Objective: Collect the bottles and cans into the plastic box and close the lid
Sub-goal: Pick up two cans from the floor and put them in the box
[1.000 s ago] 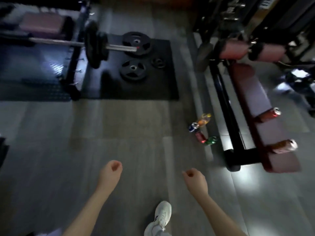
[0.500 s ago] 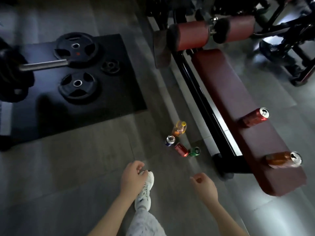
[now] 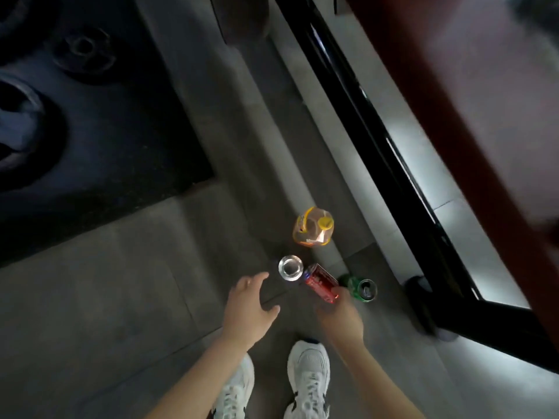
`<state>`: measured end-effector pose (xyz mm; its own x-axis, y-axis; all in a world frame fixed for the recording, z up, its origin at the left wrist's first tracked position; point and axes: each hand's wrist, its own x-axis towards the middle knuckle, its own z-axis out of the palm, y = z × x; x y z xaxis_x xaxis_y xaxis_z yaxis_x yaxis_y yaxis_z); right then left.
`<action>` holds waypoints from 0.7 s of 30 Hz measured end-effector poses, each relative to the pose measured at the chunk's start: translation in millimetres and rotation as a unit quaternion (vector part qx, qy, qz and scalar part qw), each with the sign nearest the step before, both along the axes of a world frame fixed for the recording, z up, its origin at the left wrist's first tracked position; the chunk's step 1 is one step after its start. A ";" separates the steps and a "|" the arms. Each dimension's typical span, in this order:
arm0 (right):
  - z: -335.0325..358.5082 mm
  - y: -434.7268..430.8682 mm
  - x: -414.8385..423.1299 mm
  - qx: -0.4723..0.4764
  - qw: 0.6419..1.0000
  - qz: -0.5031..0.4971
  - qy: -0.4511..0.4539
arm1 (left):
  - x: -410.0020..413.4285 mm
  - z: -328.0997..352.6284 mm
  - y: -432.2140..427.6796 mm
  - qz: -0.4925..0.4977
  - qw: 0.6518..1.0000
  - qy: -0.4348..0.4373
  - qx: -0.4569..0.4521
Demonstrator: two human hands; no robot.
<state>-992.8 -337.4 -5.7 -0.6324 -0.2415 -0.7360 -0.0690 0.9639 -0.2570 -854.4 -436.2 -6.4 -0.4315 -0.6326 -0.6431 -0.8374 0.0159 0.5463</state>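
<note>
Dark-red padded bench (image 3: pixel 472 86), blurred and cut off, fills my upper right above its black steel frame (image 3: pixel 378 146). Black rubber mat (image 3: pixel 106 146) with dim weight plates lies left. Ahead on grey floor: yellow-capped plastic bottle (image 3: pixel 314 228), upright silver-topped can (image 3: pixel 290 268), lying green can (image 3: pixel 361 289). My left hand (image 3: pixel 249 309) hovers with fingers spread beside the silver one; my right hand (image 3: pixel 340 316) touches the lying red can (image 3: pixel 320 282), grip unclear.
</note>
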 end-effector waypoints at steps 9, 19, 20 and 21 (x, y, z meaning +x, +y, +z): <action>-179.1 -1.9 -42.7 0.044 0.984 0.159 0.070 | -55.5 -179.4 4.7 -0.154 0.984 0.027 -0.086; -164.5 4.7 -33.5 0.038 0.985 0.151 0.071 | -52.2 -149.7 -0.5 0.027 0.994 0.063 -0.087; -145.6 4.0 -30.5 0.027 0.991 0.118 0.058 | -45.7 -131.3 -2.9 0.051 0.995 0.047 -0.075; -123.9 3.4 -27.4 0.017 0.995 0.092 0.046 | -37.7 -111.5 -4.4 0.069 0.994 0.040 -0.068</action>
